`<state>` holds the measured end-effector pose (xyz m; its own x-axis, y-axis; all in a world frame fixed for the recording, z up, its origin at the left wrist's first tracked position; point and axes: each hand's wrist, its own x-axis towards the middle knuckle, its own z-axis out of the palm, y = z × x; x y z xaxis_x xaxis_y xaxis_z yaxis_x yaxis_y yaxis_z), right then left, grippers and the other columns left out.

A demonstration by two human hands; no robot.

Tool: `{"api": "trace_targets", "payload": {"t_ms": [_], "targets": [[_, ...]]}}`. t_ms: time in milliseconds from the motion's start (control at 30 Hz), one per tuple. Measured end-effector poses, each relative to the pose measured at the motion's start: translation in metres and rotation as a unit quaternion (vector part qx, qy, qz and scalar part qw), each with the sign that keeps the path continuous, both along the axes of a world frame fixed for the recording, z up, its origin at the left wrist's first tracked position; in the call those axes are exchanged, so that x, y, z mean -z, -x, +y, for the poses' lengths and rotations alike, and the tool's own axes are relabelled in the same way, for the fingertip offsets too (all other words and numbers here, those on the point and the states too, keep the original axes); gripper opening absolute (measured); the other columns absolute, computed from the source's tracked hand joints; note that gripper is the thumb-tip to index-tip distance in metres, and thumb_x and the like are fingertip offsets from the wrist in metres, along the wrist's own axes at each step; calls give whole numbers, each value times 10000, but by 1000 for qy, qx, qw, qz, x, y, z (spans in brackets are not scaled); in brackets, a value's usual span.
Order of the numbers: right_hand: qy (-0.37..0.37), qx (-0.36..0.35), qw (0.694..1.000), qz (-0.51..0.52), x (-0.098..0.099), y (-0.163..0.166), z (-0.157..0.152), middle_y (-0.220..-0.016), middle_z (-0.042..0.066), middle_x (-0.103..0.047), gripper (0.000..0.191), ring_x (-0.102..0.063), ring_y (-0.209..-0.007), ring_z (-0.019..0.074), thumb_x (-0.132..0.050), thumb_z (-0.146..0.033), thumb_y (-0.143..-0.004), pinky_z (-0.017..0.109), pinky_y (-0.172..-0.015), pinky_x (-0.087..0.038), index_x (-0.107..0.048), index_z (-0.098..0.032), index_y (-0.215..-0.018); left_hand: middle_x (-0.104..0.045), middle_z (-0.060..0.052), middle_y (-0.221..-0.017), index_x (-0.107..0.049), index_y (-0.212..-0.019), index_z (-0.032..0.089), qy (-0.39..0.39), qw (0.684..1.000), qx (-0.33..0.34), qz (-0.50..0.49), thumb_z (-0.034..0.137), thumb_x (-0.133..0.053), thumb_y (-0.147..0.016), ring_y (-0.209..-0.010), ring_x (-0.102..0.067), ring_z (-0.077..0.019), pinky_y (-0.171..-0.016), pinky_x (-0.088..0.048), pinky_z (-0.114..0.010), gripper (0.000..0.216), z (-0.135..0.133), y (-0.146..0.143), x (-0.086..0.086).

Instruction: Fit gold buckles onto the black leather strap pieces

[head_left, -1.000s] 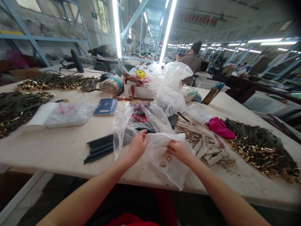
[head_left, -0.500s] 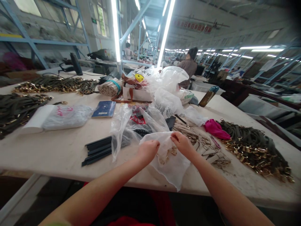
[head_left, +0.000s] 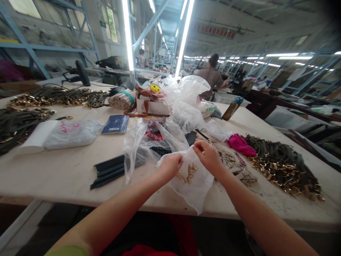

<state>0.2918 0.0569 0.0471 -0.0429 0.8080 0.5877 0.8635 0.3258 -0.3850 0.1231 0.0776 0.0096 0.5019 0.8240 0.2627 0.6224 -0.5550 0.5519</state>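
Between my hands hangs a translucent white plastic bag (head_left: 198, 190) with several small gold metal fittings (head_left: 190, 173) showing through it near the middle. My left hand (head_left: 172, 166) is closed on the bag's upper left edge. On the other side, my right hand (head_left: 209, 156) pinches the top edge with thumb and fingers. The bag's lower corner points toward the table's front edge. Behind it lies an open clear plastic bag (head_left: 133, 149) with black and red items inside. Dark flat strips (head_left: 109, 172) lie left of my left hand, and beige straps (head_left: 237, 167) lie beyond my right forearm.
Dark straps with gold clasps (head_left: 287, 167) are heaped at right beside a magenta cloth (head_left: 242, 144). At left are more straps (head_left: 21, 124), a wrapped white roll (head_left: 71, 135) and a blue booklet (head_left: 115, 124). A bottle (head_left: 232, 108) stands at back; a person (head_left: 211, 78) is beyond.
The gold fittings show more clearly through the bag, whose top edge has shifted slightly between my hands. My view has turned a little, moving the scene slightly left.
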Motion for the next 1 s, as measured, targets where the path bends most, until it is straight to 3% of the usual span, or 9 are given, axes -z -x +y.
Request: {"api": "trace_targets", "payload": {"t_ms": [267,467,533,633,667,733,800,933,1000], "targets": [[-44,23,998,40,-16,5,-8,-714,1,-586,178,-539,-620,140,-526,-370,-790,262,-608,-408,-555,-194,-780,-623,-17,-764,-587,-816,197,110,984,-6,-141,232,-460,-805,-760,-574,-176,-716,-421,-273,132,7,8,-6],[-37,28,987,153,-13,18,-10,-658,-32,-547,128,-501,-561,118,-565,-315,-759,245,-552,-397,-533,-201,-807,-592,-99,-983,-498,-991,161,281,922,7,-267,439,-268,-890,-779,-620,-168,-617,-486,-260,375,1,9,-10],[-48,11,984,170,-8,31,-13,-680,-28,-534,86,-504,-590,120,-543,-276,-770,249,-569,-410,-523,-201,-807,-580,-105,-1029,-485,-1048,174,388,858,53,-332,543,-218,-874,-785,-619,-169,-633,-500,-283,488,-6,10,-17],[-29,-91,988,123,-1,52,-23,-761,0,-542,27,-534,-698,138,-517,-209,-777,264,-630,-444,-519,-204,-803,-604,-86,-907,-544,-941,152,551,690,147,-446,615,-321,-821,-742,-602,-167,-653,-493,-283,528,-13,12,-28],[-26,-130,987,94,1,55,-27,-826,19,-554,58,-546,-769,151,-507,-187,-779,279,-677,-455,-524,-205,-832,-604,-76,-850,-552,-886,139,563,662,152,-471,571,-398,-814,-718,-594,-158,-650,-485,-268,464,-13,14,-31],[-45,-170,984,37,6,55,-35,-989,61,-555,152,-536,-935,182,-495,-164,-785,328,-795,-449,-525,-207,-928,-589,-37,-762,-542,-834,133,523,683,119,-497,379,-524,-791,-660,-573,-123,-627,-463,-221,250,-11,18,-33],[-69,-133,989,15,15,44,-44,-1061,83,-540,196,-521,-989,199,-488,-178,-800,358,-838,-438,-514,-206,-993,-562,10,-703,-527,-837,152,473,721,71,-502,202,-553,-738,-596,-539,-92,-587,-435,-188,114,-10,26,-29],[73,-26,997,-27,54,13,-57,-883,54,-588,124,-563,-763,176,-451,-214,-832,314,-690,-463,-541,-199,-916,-566,19,-692,-544,-789,188,281,928,34,-241,89,-493,-689,-666,-550,-137,-645,-436,-239,150,-18,43,-8],[151,7,985,-81,77,7,-60,-917,71,-595,161,-570,-795,197,-464,-252,-831,327,-705,-456,-545,-186,-953,-601,-8,-774,-568,-758,196,184,978,48,-92,55,-489,-650,-800,-562,-186,-759,-429,-295,194,-27,48,6]]}}
